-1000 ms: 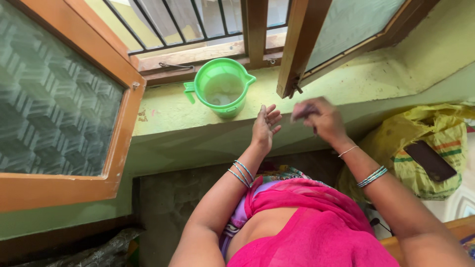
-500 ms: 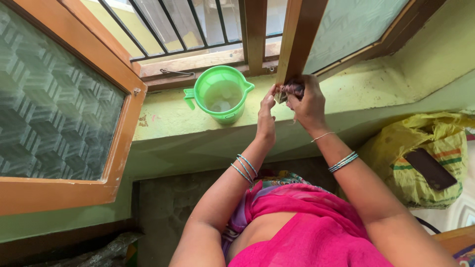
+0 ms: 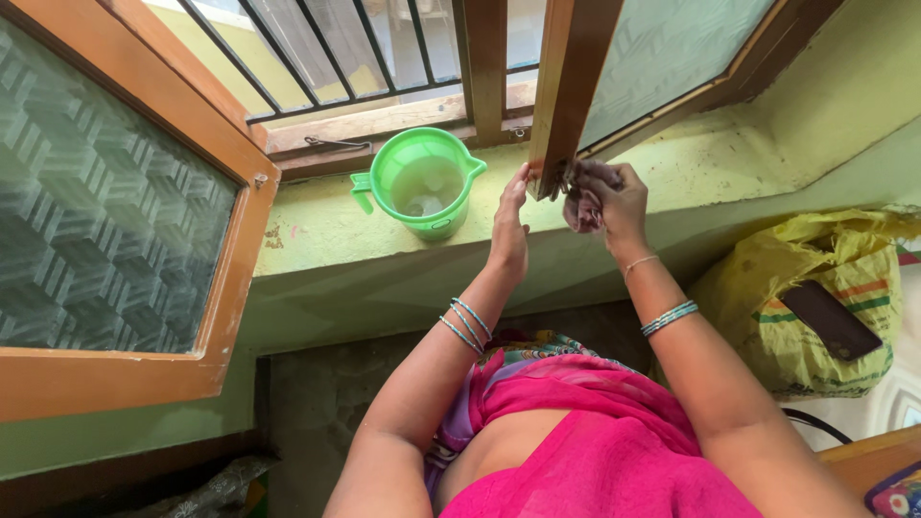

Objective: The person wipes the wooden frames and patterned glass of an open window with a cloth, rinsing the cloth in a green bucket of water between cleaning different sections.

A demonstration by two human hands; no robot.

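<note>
While the right hand [image 3: 614,197] sits just right of centre in the upper half of the frame, its grip is curled shut around a small, crumpled dark purplish cloth [image 3: 580,206], which is pressed against the lower corner of the open wooden window shutter with frosted glass [image 3: 576,86]. The left hand [image 3: 508,225] is raised just beside it, fingers straight and loosely together, the fingertips touching the same lower edge of the shutter's wooden frame; it has hold of nothing. Both wrists carry thin blue and silver bangles.

Left of the hands, near the upper centre, a round green plastic jug with a side handle and spout [image 3: 419,182] stands upright on the pale green painted window sill [image 3: 326,225], with a little water showing at its bottom. Behind it run black metal window bars [image 3: 317,48]. A second wooden-framed shutter with patterned frosted glass [image 3: 106,221] fills the left side of the frame. At the right edge, a crumpled yellow plastic sack [image 3: 815,288] lies below the sill, with a flat dark phone-like slab [image 3: 830,319] resting on it.
</note>
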